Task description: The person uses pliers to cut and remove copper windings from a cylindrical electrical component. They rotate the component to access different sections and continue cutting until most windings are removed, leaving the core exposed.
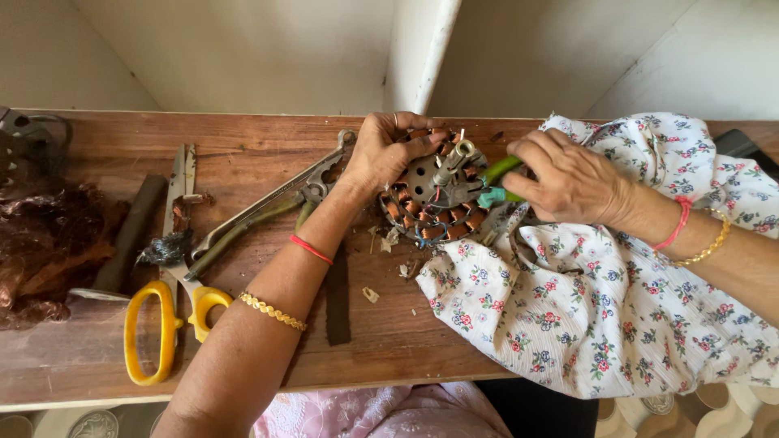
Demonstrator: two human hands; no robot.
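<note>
While your left hand [381, 154] is closed over the far rim of the motor stator [434, 195], fingers curled around its edge and thumb lying across the top plate, your right hand [568, 178] is wrapped shut around the green-handled pliers [497, 182], whose nose points into the copper windings. You have the stator sitting on the wooden bench [243, 138] near its back edge, partly resting on the floral cloth [584, 316] that spills off the front right.

Judge the stator as a dense, heavy lump of laminated steel: stiff, unlikely to slide, and safe to grip hard by the outer ring or the central shaft. Its copper coils are the soft part; the thin wire will probably kink, snap or fray, and cut ends may prick, so keep your fingertips on the metal rim and not on the windings.

To your left lie yellow-handled scissors [162, 320], a larger pair of metal pliers [268, 207] angled across the bench, and a dark bar [130, 235]. A heap of stripped copper wire [40, 243] sits at the far left edge, well apart from both hands. Scraps of insulation litter the wood just in front of the stator
</note>
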